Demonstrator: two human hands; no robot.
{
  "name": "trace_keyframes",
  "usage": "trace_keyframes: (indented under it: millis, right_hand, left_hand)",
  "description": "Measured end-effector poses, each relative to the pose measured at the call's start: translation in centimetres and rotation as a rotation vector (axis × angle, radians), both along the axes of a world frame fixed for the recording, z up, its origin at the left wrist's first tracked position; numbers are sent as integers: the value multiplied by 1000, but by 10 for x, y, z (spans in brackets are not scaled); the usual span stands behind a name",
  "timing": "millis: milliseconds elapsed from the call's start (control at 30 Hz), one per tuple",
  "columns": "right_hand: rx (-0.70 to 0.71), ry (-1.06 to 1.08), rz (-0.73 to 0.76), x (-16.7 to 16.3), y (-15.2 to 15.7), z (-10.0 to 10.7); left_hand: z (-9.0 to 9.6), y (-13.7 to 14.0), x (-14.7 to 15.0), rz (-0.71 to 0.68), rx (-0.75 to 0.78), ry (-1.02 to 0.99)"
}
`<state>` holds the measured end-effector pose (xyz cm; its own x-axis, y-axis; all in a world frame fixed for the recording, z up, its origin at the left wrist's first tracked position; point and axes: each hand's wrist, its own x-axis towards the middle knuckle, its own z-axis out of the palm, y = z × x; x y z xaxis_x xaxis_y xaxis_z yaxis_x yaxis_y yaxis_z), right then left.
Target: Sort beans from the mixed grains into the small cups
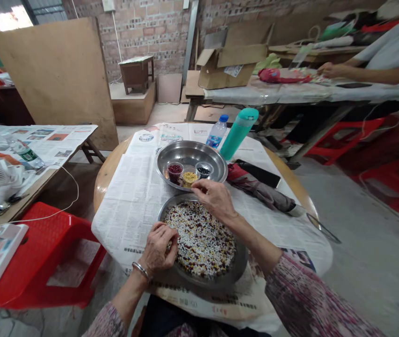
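My right hand (216,200) hovers at the near rim of the rear metal basin (190,149), thumb and fingertips pinched together beside a clear cup of yellow grains (189,178). Whatever lies in the pinch is too small to make out. In that basin also stand a cup of dark red beans (175,171) and a cup of black beans (204,170). Closer to me, a metal basin (240,267) holds a spread of mixed white, yellow and dark red grains (201,238). My left hand (159,249) is at its left rim, fingers curled closed; their contents are hidden.
Newspaper (122,187) covers the round table. Behind the basins stand a water bottle (216,132) and a teal bottle (238,135). A folded umbrella (265,193) and a black phone (258,173) lie right. A red stool (52,252) stands left; another person's hands (329,70) are far right.
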<state>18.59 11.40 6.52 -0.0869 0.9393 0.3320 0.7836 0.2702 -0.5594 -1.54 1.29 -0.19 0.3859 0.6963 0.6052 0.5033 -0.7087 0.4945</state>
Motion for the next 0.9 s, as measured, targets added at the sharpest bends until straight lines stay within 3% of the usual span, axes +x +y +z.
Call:
trace_keyframes:
  millis: [267, 400, 567, 900]
  right_hand:
    - [-71, -205, -335, 14, 60, 14]
    - [-198, -336, -320, 22, 84, 14]
    - [-303, -347, -339, 25, 100, 15]
    - [-291, -422, -303, 22, 104, 13]
  left_hand:
    - [3, 1, 2, 22, 13, 38]
    - [3, 1, 2, 27, 4, 40]
    - [3, 1, 2, 28, 4, 47]
    - [4, 1, 3, 29, 4, 58]
